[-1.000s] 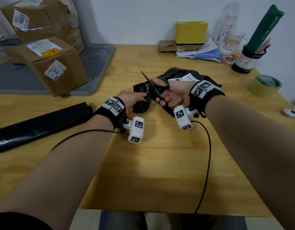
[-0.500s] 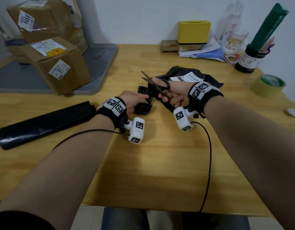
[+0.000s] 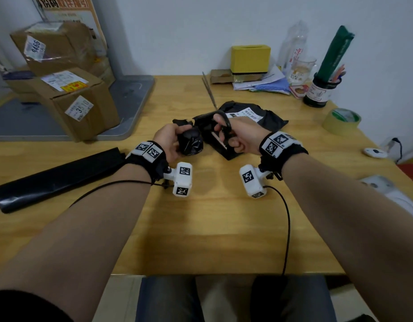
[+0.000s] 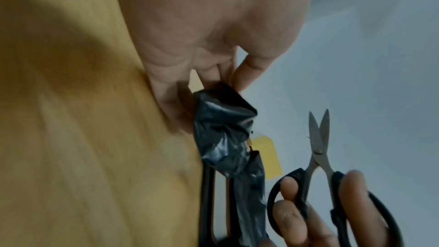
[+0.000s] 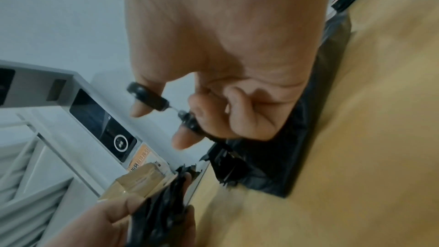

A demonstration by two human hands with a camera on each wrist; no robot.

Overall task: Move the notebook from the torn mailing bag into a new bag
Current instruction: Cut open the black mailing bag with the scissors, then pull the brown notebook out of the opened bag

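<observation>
The torn black mailing bag [image 3: 268, 118] with a white label [image 3: 249, 112] lies mid-table. At its cut end a pale page edge of the notebook [image 3: 218, 138] shows. My left hand [image 3: 177, 141] grips a crumpled cut-off piece of black plastic [image 3: 191, 142], apart from the bag; the piece [image 4: 223, 134] shows close up in the left wrist view. My right hand [image 3: 231, 137] holds black-handled scissors [image 3: 224, 124], blades pointing away and slightly apart [image 4: 319, 132]. A new black bag [image 3: 56, 175] lies folded flat at the left.
Cardboard boxes [image 3: 77, 101] sit on a grey platform [image 3: 133, 89] at the back left. A yellow box [image 3: 250, 58], papers, a glass, a pen jar [image 3: 318, 91] and a tape roll [image 3: 341, 120] line the back and right. A white device [image 3: 375, 152] lies at the right edge.
My right hand lifted the scissors off the bag and turned the blades away. My left hand drew the cut-off black piece leftward, free of the bag.
</observation>
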